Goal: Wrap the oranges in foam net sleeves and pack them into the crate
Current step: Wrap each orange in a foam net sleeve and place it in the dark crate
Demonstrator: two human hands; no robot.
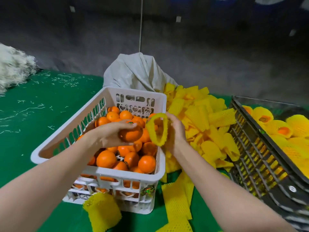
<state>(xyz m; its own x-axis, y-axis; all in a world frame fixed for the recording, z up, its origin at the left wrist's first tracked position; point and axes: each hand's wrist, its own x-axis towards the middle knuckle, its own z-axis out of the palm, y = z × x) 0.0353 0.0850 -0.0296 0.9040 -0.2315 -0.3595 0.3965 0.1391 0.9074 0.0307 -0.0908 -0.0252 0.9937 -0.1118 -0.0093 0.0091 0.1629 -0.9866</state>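
My left hand (111,133) grips a bare orange (131,133) above the white plastic basket (98,172), which holds several loose oranges (107,159). Just to its right, my right hand (176,131) holds a yellow foam net sleeve (158,129) with its mouth stretched into an open ring facing the orange. The orange and the sleeve are close but apart. At the far right stands a dark crate (260,164), tilted, with several oranges wrapped in yellow sleeves (282,129) inside.
A heap of flat yellow sleeves (199,119) lies between the basket and the crate, spilling from a grey sack (135,72). Loose sleeves (102,211) lie on the green cloth (41,106) in front. White shredded filling (13,67) is piled at the far left.
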